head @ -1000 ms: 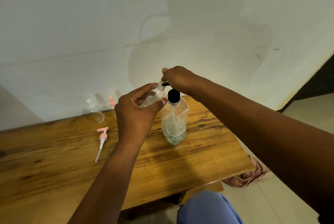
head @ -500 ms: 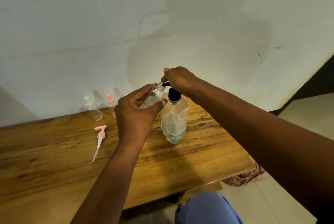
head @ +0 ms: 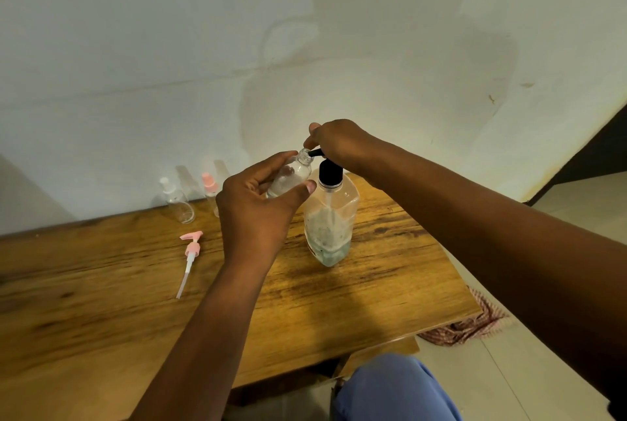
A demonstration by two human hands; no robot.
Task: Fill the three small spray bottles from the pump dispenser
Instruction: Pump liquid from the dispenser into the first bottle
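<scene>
Hands work together: left hand [head: 254,210] grips the small spray bottle [head: 290,176] tilted, neck meeting the spout, while right hand [head: 339,142] presses the pump dispenser [head: 330,217] near the desk's [head: 390,285] far edge.

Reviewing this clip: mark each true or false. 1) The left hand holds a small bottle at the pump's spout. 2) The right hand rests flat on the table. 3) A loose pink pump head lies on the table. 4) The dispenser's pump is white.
1) True: the left hand holds the small bottle at the spout.
2) False: the right hand is on the pump dispenser.
3) True: the pink pump head lies on the table.
4) False: it is black.
</scene>
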